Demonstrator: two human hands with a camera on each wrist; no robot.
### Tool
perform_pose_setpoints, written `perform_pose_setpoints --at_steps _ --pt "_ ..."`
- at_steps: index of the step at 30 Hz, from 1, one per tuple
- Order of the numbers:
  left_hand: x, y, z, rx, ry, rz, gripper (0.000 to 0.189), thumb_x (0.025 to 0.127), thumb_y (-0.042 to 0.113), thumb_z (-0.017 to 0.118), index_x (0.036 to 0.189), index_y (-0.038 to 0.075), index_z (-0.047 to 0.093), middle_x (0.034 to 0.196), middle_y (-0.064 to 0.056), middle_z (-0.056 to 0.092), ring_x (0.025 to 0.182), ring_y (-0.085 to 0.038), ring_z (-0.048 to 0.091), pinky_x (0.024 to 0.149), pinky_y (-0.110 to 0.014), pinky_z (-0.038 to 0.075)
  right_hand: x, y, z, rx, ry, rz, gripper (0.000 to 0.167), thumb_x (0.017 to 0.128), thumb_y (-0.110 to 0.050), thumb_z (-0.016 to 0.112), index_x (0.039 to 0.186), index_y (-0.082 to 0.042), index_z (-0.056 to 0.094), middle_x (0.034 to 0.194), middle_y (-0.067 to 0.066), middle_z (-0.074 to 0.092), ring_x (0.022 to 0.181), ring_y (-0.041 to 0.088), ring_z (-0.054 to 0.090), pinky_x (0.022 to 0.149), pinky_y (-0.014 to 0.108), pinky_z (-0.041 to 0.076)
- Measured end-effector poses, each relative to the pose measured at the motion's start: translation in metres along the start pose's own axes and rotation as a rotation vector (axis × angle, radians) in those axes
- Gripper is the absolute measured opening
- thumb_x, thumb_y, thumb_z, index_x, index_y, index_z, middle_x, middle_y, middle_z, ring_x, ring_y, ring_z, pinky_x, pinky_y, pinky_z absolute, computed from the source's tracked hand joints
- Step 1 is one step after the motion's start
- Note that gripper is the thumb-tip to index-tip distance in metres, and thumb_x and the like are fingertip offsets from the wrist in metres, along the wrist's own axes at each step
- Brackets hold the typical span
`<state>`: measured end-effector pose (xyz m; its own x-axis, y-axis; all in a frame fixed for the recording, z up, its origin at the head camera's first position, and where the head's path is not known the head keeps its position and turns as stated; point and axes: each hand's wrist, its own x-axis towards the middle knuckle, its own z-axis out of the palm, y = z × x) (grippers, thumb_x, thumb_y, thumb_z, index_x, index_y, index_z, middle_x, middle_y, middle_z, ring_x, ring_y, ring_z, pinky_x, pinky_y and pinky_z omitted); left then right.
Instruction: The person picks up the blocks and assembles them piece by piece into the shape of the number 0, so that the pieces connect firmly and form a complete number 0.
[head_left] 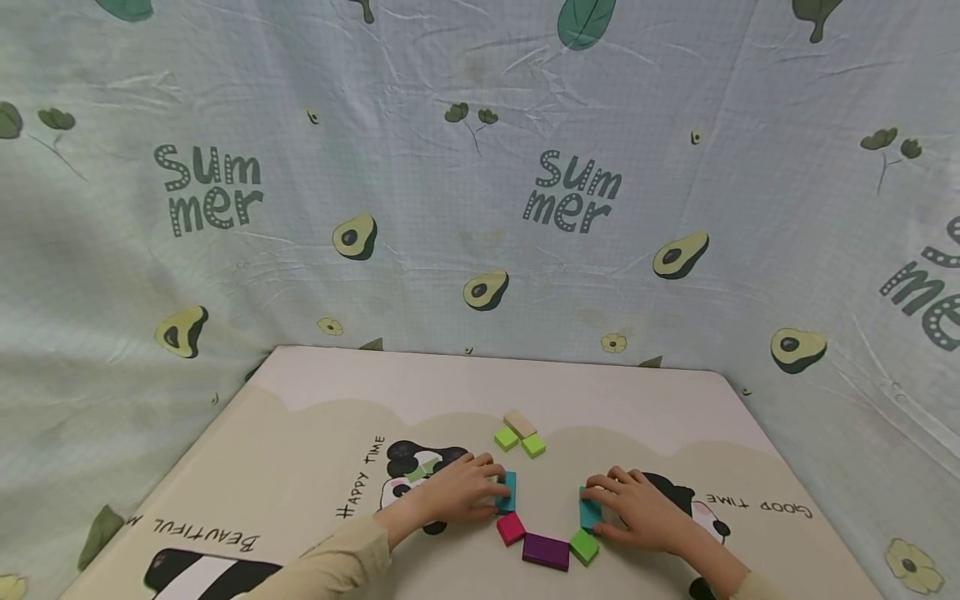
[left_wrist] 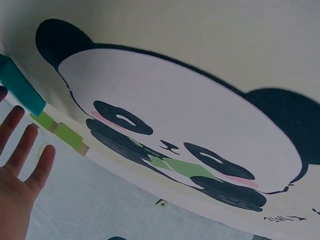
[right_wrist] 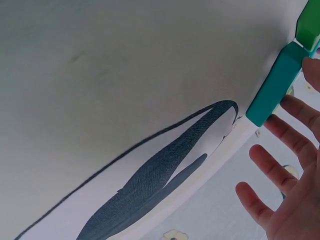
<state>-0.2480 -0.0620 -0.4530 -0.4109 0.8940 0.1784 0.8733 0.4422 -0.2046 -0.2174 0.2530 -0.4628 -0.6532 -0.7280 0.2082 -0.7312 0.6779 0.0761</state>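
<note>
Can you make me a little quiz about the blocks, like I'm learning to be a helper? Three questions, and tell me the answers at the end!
1. What colour is the block between the red block and the green block nearest the right hand?
2. True or false: the right hand is touching the red block.
3. How many green blocks can you count in the head view?

Key:
1. Purple: it's the purple block.
2. False: that hand is at a teal block.
3. Three: the one in question 1, plus a pair of lime-green blocks beside the pale block.
</note>
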Motion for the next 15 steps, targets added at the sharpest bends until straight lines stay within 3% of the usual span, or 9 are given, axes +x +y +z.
perform_pose_setpoints --at_steps 10,15 --pt "0.002 -0.007 -0.002 -0.047 0.08 -0.02 0.024 0.085 0.032 0.058 0.107 0.024 0.062 0.106 0.004 0.059 0.094 -0.01 0.05 0.075 -0.024 0.042 0.0 0.001 0.001 0.003 -0.004 0.005 0.038 0.083 -0.048 0.054 0.114 -0.027 0.055 0.112 -0.008 0.055 0.095 0.011 0.045 0.072 0.038 0.039" --pt "0.004 -0.014 -0.004 -0.07 0.08 -0.057 0.024 0.086 0.029 0.057 0.108 0.022 0.061 0.106 0.003 0.058 0.096 -0.012 0.051 0.079 -0.026 0.043 0.0 0.001 0.0 0.01 -0.007 0.005 0.038 0.083 -0.049 0.054 0.113 -0.027 0.056 0.111 -0.008 0.056 0.095 0.011 0.045 0.072 0.038 0.039"
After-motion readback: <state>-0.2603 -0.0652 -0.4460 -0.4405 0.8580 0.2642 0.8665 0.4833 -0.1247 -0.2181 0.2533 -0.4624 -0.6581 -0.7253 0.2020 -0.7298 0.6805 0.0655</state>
